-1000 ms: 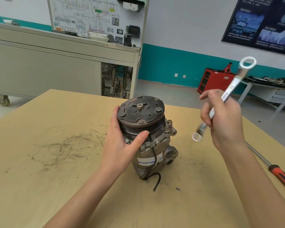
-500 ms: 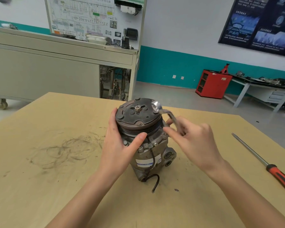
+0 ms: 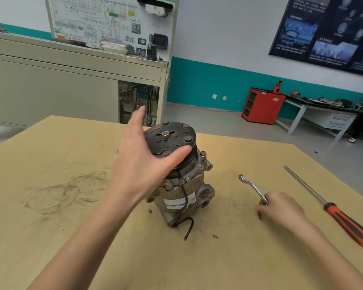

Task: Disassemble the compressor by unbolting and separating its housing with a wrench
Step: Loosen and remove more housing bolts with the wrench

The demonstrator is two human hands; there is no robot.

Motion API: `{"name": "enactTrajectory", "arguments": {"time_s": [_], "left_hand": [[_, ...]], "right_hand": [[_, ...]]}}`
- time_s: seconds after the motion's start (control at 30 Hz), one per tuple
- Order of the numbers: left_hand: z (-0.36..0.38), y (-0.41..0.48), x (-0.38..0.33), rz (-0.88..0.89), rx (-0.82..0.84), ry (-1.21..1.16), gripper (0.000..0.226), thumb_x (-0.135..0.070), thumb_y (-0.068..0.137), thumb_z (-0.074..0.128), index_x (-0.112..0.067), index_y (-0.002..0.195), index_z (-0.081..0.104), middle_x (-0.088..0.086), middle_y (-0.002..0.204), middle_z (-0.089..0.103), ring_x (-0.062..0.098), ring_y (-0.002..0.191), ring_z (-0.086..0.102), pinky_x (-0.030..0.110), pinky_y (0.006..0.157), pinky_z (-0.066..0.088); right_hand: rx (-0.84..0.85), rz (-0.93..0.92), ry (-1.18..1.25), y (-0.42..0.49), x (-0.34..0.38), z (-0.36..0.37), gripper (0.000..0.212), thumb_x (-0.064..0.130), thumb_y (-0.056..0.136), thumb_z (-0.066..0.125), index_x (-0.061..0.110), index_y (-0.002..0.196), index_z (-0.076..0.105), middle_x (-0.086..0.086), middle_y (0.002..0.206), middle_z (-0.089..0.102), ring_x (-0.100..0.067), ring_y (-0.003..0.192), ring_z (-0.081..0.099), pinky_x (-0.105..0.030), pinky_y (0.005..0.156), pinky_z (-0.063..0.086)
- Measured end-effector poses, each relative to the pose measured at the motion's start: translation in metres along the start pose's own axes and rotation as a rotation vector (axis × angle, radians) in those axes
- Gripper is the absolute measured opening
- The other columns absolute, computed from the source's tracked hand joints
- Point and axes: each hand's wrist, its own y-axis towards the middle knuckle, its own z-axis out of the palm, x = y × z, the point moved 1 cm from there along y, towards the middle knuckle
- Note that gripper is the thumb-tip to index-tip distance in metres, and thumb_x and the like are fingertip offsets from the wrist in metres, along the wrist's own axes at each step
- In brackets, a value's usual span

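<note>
The grey metal compressor (image 3: 183, 191) stands upright in the middle of the wooden table (image 3: 50, 206), its dark clutch plate (image 3: 172, 137) facing up with a nut at its centre. My left hand (image 3: 143, 162) hovers spread over the left side of the clutch plate, fingers straight and thumb stretched across its front rim. A silver ring wrench (image 3: 252, 187) lies on the table to the right of the compressor. My right hand (image 3: 281, 208) rests low on the table and grips the wrench's near end, which is hidden under the fingers.
A long screwdriver with a red and black handle (image 3: 344, 220) lies along the table's right side. A short black cable (image 3: 187, 226) trails from the compressor's base. Behind the table stand a grey training bench (image 3: 71, 80), a red cabinet (image 3: 262, 105) and a side table.
My right hand has carried the wrench away from the clutch plate down onto the table at the right. My left hand has let go of the compressor and lifted, fingers spread.
</note>
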Motion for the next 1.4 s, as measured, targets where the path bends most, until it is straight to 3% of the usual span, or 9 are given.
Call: {"name": "enactTrajectory", "arguments": {"time_s": [0.13, 0.23, 0.37, 0.53, 0.8, 0.97, 1.13, 1.27, 1.4], "left_hand": [[0.001, 0.022, -0.026, 0.011, 0.263, 0.530, 0.125, -0.101, 0.048, 0.027, -0.034, 0.151, -0.001, 0.003, 0.153, 0.035, 0.029, 0.131, 0.045, 0.050, 0.098, 0.047], [0.008, 0.029, -0.027, -0.006, 0.338, 0.628, 0.116, -0.092, 0.062, 0.035, -0.030, 0.152, -0.001, 0.010, 0.148, 0.039, 0.032, 0.128, 0.047, 0.042, 0.097, 0.046], [0.011, 0.028, -0.019, -0.018, 0.285, 0.533, 0.097, -0.077, 0.071, 0.050, -0.031, 0.148, 0.013, 0.007, 0.142, 0.043, 0.033, 0.124, 0.043, 0.043, 0.099, 0.041], [-0.006, 0.043, -0.007, 0.078, 0.459, 0.359, 0.104, -0.079, 0.055, 0.054, -0.041, 0.144, 0.014, -0.005, 0.132, 0.054, 0.023, 0.109, 0.058, 0.044, 0.096, 0.046], [-0.021, 0.056, 0.008, 0.101, 0.705, -0.013, 0.103, -0.063, 0.052, 0.073, -0.053, 0.141, 0.021, -0.012, 0.149, 0.037, -0.002, 0.115, 0.053, 0.011, 0.090, 0.044], [-0.012, 0.039, 0.009, 0.110, 0.480, 0.002, 0.112, -0.077, 0.052, 0.065, -0.045, 0.148, 0.018, -0.013, 0.144, 0.041, 0.003, 0.118, 0.051, 0.022, 0.098, 0.044], [0.000, 0.020, 0.008, 0.015, 0.169, -0.213, 0.120, -0.073, 0.047, 0.074, -0.038, 0.149, 0.020, -0.018, 0.140, 0.039, -0.020, 0.103, 0.048, 0.001, 0.080, 0.040], [0.011, 0.011, 0.011, -0.108, -0.002, -0.291, 0.127, -0.064, 0.047, 0.078, -0.040, 0.150, 0.008, -0.006, 0.149, 0.034, 0.008, 0.123, 0.046, 0.032, 0.102, 0.042], [0.019, 0.006, 0.011, -0.173, -0.088, -0.364, 0.137, -0.067, 0.041, 0.077, -0.045, 0.149, -0.005, -0.010, 0.132, 0.047, 0.003, 0.111, 0.052, 0.026, 0.094, 0.038]], "right_hand": [[-0.007, 0.012, -0.054, 0.002, 0.003, 0.015, 0.012, 0.030, 0.083, 0.059, 0.019, 0.078, 0.059, 0.005, 0.079, 0.056, -0.019, 0.080, 0.058, -0.024, 0.051, 0.031], [-0.070, -0.002, -0.005, 0.001, 0.007, 0.004, 0.021, 0.034, 0.085, 0.060, 0.016, 0.075, 0.060, 0.003, 0.067, 0.056, -0.017, 0.065, 0.055, -0.025, 0.049, 0.031], [-0.257, -0.100, 0.938, -0.012, 0.023, -0.035, 0.032, 0.025, 0.098, 0.050, 0.009, 0.070, 0.057, 0.003, 0.044, 0.052, -0.011, 0.039, 0.042, -0.026, 0.045, 0.033], [-0.090, -0.462, 1.771, -0.055, 0.070, -0.073, 0.023, 0.012, 0.100, 0.038, 0.006, 0.088, 0.056, -0.010, 0.081, 0.071, -0.021, 0.069, 0.067, -0.024, 0.060, 0.054], [-0.555, -0.871, 1.503, -0.101, 0.117, -0.050, 0.022, 0.023, 0.097, 0.047, 0.008, 0.097, 0.062, -0.006, 0.100, 0.070, -0.024, 0.088, 0.071, -0.030, 0.078, 0.056], [-0.633, -0.977, 1.343, -0.105, 0.121, -0.040, 0.019, 0.028, 0.096, 0.050, 0.016, 0.093, 0.064, 0.002, 0.101, 0.069, -0.018, 0.089, 0.070, -0.031, 0.080, 0.056], [-0.692, -1.053, 1.142, -0.102, 0.119, -0.040, 0.024, 0.032, 0.098, 0.049, 0.015, 0.100, 0.064, -0.002, 0.096, 0.069, -0.015, 0.094, 0.067, -0.029, 0.083, 0.054], [-0.775, -1.099, 1.060, -0.096, 0.122, -0.043, 0.032, 0.028, 0.100, 0.044, 0.003, 0.094, 0.065, -0.009, 0.090, 0.067, -0.017, 0.088, 0.067, -0.032, 0.077, 0.056], [-0.684, -1.084, 1.286, -0.091, 0.127, -0.036, 0.021, 0.020, 0.099, 0.042, 0.014, 0.094, 0.062, -0.007, 0.089, 0.066, -0.022, 0.077, 0.069, -0.032, 0.069, 0.054]]}}
